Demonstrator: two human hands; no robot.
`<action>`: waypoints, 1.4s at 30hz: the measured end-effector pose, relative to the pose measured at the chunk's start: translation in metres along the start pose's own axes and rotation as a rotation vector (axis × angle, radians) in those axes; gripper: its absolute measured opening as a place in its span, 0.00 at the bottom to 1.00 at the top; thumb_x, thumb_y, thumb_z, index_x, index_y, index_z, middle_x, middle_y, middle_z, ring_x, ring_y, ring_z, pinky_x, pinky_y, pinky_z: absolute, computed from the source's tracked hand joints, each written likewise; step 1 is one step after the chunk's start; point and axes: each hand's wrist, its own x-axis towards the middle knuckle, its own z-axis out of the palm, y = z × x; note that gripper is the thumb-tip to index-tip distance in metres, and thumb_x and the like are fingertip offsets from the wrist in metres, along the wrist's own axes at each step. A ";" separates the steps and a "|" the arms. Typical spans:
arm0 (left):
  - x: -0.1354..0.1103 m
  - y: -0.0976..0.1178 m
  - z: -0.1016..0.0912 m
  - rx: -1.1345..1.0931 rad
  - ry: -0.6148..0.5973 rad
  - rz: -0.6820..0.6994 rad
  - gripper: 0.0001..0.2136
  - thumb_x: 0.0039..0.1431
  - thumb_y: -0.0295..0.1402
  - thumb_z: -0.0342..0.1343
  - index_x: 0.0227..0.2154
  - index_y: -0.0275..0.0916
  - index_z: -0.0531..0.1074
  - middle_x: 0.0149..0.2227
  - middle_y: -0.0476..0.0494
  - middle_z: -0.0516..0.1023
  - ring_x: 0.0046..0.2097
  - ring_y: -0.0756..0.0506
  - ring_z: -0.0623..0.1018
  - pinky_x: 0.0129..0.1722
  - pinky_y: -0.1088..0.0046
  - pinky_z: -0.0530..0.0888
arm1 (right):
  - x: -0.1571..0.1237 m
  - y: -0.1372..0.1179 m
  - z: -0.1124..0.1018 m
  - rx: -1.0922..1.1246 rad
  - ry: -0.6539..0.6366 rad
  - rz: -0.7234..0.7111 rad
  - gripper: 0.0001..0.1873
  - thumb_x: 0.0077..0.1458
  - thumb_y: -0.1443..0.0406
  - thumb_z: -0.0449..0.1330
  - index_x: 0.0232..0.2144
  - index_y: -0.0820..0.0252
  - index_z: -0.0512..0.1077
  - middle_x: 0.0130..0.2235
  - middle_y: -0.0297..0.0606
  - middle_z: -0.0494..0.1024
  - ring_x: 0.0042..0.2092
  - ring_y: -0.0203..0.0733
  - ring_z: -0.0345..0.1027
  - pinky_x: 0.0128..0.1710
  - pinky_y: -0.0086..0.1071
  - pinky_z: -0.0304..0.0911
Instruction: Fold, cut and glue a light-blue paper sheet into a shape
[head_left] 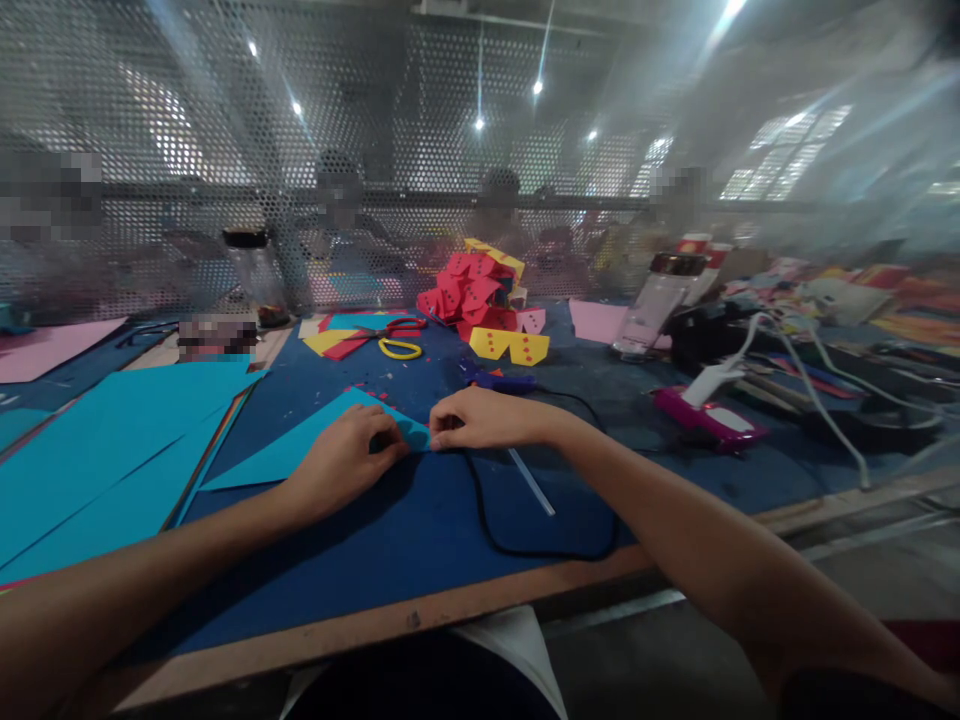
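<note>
A sheet of blue paper (292, 440), folded to a long triangle, lies on the dark blue table mat. My left hand (345, 450) rests on its near side, fingers curled and thumb close to the fingertips, pressing the paper down. At the paper's right corner my right hand (480, 418) pinches the tip between thumb and fingers. Just behind the right hand is a blue glue gun (504, 382), partly hidden, with a black cord looping toward me. A clear glue stick (534, 485) lies below the right wrist.
Stacked blue sheets (97, 450) are on the left. Behind lie scissors with red and yellow handles (401, 347), yellow cut pieces (510, 345) and a red paper pile (472, 290). To the right are a glass bottle (656, 305) and a magenta power strip (709, 418) with cables.
</note>
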 end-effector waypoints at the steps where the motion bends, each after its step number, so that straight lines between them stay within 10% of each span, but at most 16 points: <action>1: 0.000 0.001 0.000 -0.003 0.002 -0.005 0.07 0.61 0.30 0.55 0.28 0.40 0.74 0.32 0.47 0.78 0.38 0.44 0.75 0.39 0.68 0.70 | 0.000 0.000 0.000 -0.006 0.001 0.005 0.11 0.57 0.61 0.60 0.35 0.63 0.78 0.35 0.37 0.80 0.36 0.38 0.70 0.33 0.27 0.58; 25: 0.000 -0.003 0.005 0.069 0.058 -0.017 0.04 0.56 0.31 0.58 0.26 0.41 0.72 0.30 0.48 0.76 0.36 0.44 0.74 0.36 0.69 0.69 | 0.000 -0.011 0.000 -0.091 -0.007 0.119 0.10 0.55 0.60 0.61 0.33 0.62 0.75 0.34 0.37 0.79 0.34 0.38 0.69 0.30 0.27 0.54; 42: -0.007 0.003 0.006 0.239 -0.025 0.312 0.15 0.64 0.21 0.49 0.46 0.43 0.77 0.40 0.43 0.75 0.42 0.42 0.73 0.40 0.65 0.72 | 0.000 -0.013 0.001 -0.157 -0.009 0.121 0.06 0.54 0.62 0.60 0.32 0.59 0.73 0.34 0.35 0.79 0.33 0.37 0.68 0.29 0.28 0.52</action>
